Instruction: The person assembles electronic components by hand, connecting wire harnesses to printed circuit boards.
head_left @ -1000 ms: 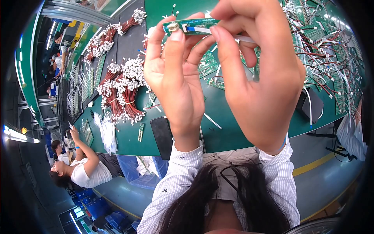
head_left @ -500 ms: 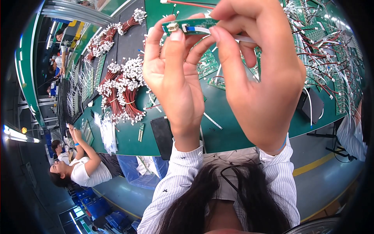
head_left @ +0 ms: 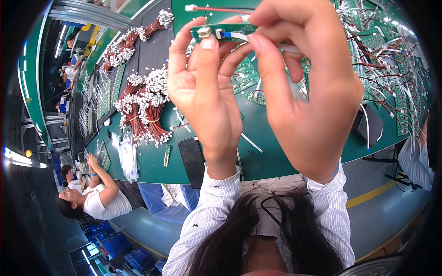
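Observation:
A narrow green circuit board point(head_left: 251, 28) is held up above the table, gripped by my left hand point(head_left: 205, 87) with the thumb against a cream connector point(head_left: 204, 32) at its left end. Beside that connector, a white flat ribbon cable point(head_left: 237, 36) with a blue end meets a second small connector on the board. My right hand point(head_left: 313, 87) is closed, thumb and fingers pinching the ribbon cable near the board. Whether the cable's end is fully seated cannot be made out. A red and black wire lead point(head_left: 216, 8) with a white plug extends behind the board.
Bundles of brown wires with white plugs point(head_left: 149, 106) lie left on the green table point(head_left: 276, 158). Boards with tangled wires point(head_left: 382, 69) cover the right side. A black flat object point(head_left: 191, 158), clear bags point(head_left: 125, 156) and a dark box point(head_left: 369, 125) lie nearer. A co-worker point(head_left: 103, 198) sits at left.
Both hands stay almost in place, with the board and cable held as before. The red and black lead's plug has shifted slightly left and down. The co-worker's hands have lowered a little.

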The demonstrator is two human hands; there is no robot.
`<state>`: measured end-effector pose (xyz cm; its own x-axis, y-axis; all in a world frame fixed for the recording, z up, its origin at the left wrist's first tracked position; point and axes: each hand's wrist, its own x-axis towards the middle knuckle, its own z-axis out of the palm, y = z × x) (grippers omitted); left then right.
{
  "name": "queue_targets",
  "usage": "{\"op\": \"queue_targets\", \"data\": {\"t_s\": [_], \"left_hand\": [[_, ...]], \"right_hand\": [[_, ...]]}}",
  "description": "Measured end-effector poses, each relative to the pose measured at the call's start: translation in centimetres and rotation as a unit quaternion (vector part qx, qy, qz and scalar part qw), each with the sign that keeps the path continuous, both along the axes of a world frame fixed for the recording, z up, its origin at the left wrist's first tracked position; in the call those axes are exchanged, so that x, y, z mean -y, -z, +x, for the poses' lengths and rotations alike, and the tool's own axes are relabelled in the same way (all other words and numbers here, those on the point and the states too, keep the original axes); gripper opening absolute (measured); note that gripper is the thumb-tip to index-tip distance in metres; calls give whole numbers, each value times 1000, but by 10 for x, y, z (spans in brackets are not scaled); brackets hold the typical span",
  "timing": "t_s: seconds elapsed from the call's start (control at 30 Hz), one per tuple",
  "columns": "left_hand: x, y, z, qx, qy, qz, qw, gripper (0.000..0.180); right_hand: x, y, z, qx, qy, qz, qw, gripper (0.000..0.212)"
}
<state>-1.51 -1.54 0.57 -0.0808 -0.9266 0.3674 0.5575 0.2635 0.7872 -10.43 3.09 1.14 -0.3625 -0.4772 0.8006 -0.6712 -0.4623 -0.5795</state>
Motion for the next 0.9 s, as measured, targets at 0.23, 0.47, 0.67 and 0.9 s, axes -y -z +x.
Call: {"op": "queue_targets", "data": {"t_s": [0.23, 0.47, 0.67, 0.9], "left_hand": [[1, 1, 0, 2, -11, -4, 1000, 31], [0, -1, 0, -10, 3, -12, 1000, 33], [-3, -2, 0, -7, 9, -18, 1000, 33], [-2, -1, 0, -16, 20, -19, 999, 32]], "right_hand": [[0, 0, -1, -1, -2, -1, 1000, 19], [1, 0, -2, -4, -2, -2, 1000, 20], [1, -1, -1, -4, -4, -4, 1000, 20], [2, -1, 0, -6, -6, -4, 1000, 21]]}}
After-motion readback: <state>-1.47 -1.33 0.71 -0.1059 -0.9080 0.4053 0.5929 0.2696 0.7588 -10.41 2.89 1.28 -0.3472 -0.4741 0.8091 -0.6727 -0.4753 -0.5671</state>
